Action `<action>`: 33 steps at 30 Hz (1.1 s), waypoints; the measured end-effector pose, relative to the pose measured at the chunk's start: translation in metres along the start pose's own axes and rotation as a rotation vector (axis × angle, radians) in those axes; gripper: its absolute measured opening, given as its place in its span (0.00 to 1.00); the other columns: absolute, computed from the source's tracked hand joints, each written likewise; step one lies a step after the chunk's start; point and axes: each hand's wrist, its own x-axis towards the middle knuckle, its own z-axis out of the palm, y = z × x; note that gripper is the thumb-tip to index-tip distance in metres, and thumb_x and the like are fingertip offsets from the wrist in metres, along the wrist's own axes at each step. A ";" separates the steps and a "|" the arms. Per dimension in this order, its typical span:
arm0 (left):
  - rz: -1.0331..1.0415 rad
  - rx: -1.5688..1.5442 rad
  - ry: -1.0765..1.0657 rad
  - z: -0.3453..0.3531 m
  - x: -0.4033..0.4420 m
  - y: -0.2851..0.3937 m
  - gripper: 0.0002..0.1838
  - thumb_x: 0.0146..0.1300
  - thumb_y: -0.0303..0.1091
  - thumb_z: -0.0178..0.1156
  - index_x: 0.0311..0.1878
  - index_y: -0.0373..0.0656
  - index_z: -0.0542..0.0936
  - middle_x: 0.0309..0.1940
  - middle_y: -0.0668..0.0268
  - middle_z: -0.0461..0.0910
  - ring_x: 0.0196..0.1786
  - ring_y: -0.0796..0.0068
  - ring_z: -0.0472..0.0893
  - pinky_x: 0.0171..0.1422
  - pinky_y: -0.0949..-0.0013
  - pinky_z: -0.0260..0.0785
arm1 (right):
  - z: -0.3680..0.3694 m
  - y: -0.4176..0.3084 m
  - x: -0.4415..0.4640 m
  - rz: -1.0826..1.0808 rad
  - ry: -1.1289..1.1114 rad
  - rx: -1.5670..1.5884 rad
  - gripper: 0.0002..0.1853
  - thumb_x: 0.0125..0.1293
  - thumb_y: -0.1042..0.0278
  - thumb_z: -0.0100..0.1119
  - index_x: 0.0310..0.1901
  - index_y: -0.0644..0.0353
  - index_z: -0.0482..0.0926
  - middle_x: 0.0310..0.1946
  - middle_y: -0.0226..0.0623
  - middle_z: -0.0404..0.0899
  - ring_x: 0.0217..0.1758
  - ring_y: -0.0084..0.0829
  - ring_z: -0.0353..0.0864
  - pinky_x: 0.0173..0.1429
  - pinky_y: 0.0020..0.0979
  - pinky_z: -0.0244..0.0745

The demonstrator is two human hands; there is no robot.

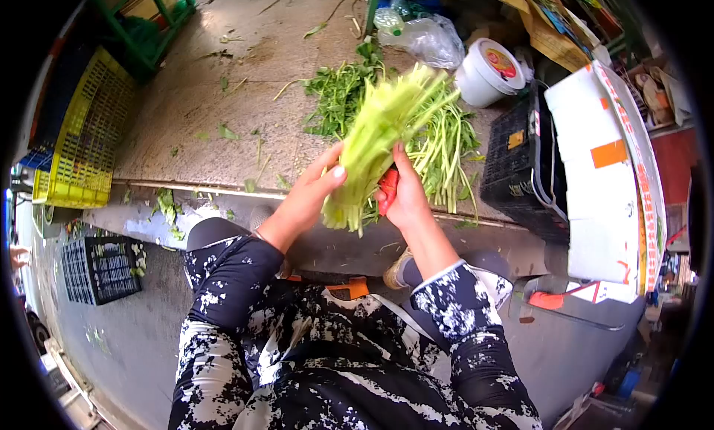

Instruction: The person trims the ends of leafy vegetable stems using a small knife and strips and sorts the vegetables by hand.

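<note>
Containers, counted: 1 yellow crate (82,129) at far left, beside a dark blue crate (37,159) only partly visible. 1 small black crate (100,270) on the ground at lower left, leaf scraps at its right end; interior too dark to read. 1 larger black crate (513,166) at right, bearing an orange tag; contents cannot be made out. 1 white bucket (474,79), lid on, red-and-yellow label on the lid; contents hidden. White foam box (595,177) just beside the larger black crate, orange tape on its side; whether one box or several stacked cannot be told. Clear plastic bag (435,43), crumpled, near the bucket.

Hands, 2. Left hand (309,196): fingers wrapped around the lower left of 1 bunch of pale green stalks (379,136), thumb laid across its front. Right hand (407,192): fingers curled around 1 red object (387,188), thumb pressed against the stalks. Bunch is tilted, held between both hands above the front edge of the concrete ledge (201,140).

Greens on ledge: 1 leafy heap (331,95) beyond the bunch; 1 heap of thin stalks (450,151) to its right. Individual stalks too many to count.
</note>
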 end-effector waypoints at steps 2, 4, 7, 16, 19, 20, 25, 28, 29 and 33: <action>0.001 0.021 -0.094 -0.005 -0.003 0.008 0.30 0.62 0.43 0.52 0.64 0.38 0.62 0.62 0.57 0.64 0.64 0.67 0.63 0.67 0.63 0.51 | -0.013 0.013 0.021 -0.087 0.118 0.188 0.17 0.66 0.49 0.46 0.44 0.53 0.73 0.35 0.26 0.79 0.30 0.16 0.76 0.25 0.19 0.68; 0.005 -0.163 -0.161 -0.009 -0.001 0.017 0.29 0.61 0.46 0.49 0.63 0.41 0.65 0.62 0.54 0.64 0.65 0.57 0.63 0.68 0.60 0.50 | -0.021 0.006 0.017 -0.035 -0.018 0.373 0.20 0.64 0.48 0.47 0.47 0.54 0.73 0.41 0.32 0.78 0.41 0.27 0.78 0.45 0.30 0.75; -0.033 -0.355 0.077 -0.019 0.000 0.015 0.19 0.63 0.41 0.47 0.53 0.41 0.72 0.57 0.54 0.69 0.57 0.55 0.72 0.59 0.59 0.64 | -0.021 0.000 0.016 -0.047 -0.081 0.510 0.23 0.64 0.45 0.45 0.49 0.56 0.72 0.45 0.35 0.77 0.50 0.36 0.76 0.55 0.41 0.71; -0.426 0.032 0.513 -0.025 -0.006 -0.006 0.15 0.61 0.42 0.50 0.46 0.42 0.71 0.41 0.62 0.75 0.46 0.67 0.74 0.44 0.63 0.67 | -0.020 -0.024 0.010 -0.141 -0.296 0.622 0.27 0.61 0.40 0.45 0.52 0.53 0.74 0.49 0.33 0.76 0.55 0.46 0.70 0.64 0.52 0.58; -0.705 0.074 0.640 -0.020 -0.011 -0.027 0.28 0.60 0.63 0.46 0.39 0.43 0.71 0.34 0.64 0.75 0.36 0.68 0.75 0.39 0.61 0.66 | -0.015 -0.041 0.003 -0.252 -0.376 0.608 0.27 0.60 0.40 0.46 0.49 0.54 0.77 0.50 0.34 0.76 0.56 0.44 0.70 0.65 0.50 0.58; -0.820 0.055 0.460 -0.016 -0.014 -0.024 0.34 0.58 0.68 0.41 0.38 0.42 0.72 0.34 0.62 0.76 0.36 0.67 0.76 0.38 0.61 0.67 | -0.017 -0.045 0.004 -0.239 -0.405 0.553 0.26 0.60 0.41 0.48 0.47 0.54 0.78 0.50 0.35 0.76 0.57 0.42 0.70 0.64 0.48 0.60; -1.036 -0.238 -0.174 0.003 -0.011 -0.017 0.51 0.49 0.80 0.28 0.47 0.38 0.75 0.42 0.56 0.78 0.42 0.61 0.79 0.36 0.58 0.72 | -0.011 -0.041 -0.010 -0.139 -0.503 0.364 0.32 0.59 0.46 0.56 0.60 0.58 0.66 0.56 0.45 0.70 0.59 0.40 0.69 0.64 0.42 0.64; -0.785 -0.750 0.146 0.040 -0.004 0.037 0.41 0.57 0.73 0.35 0.49 0.42 0.74 0.37 0.59 0.80 0.35 0.62 0.80 0.44 0.59 0.74 | 0.001 -0.037 -0.029 -0.489 -0.401 -0.574 0.32 0.48 0.61 0.69 0.56 0.60 0.70 0.56 0.44 0.71 0.61 0.40 0.68 0.64 0.39 0.63; -0.776 -0.756 0.173 0.023 0.002 0.021 0.41 0.57 0.73 0.35 0.49 0.42 0.74 0.37 0.59 0.80 0.35 0.62 0.80 0.44 0.59 0.74 | 0.022 -0.045 -0.045 -0.729 -0.322 -1.046 0.33 0.44 0.66 0.71 0.55 0.61 0.72 0.55 0.42 0.72 0.62 0.39 0.68 0.65 0.38 0.63; -0.557 -0.751 0.199 -0.004 0.009 0.015 0.23 0.58 0.52 0.55 0.48 0.43 0.74 0.35 0.63 0.79 0.36 0.67 0.80 0.44 0.62 0.75 | 0.004 -0.045 -0.066 -0.746 -0.186 -1.623 0.36 0.44 0.66 0.71 0.59 0.50 0.69 0.57 0.35 0.71 0.58 0.34 0.72 0.57 0.29 0.71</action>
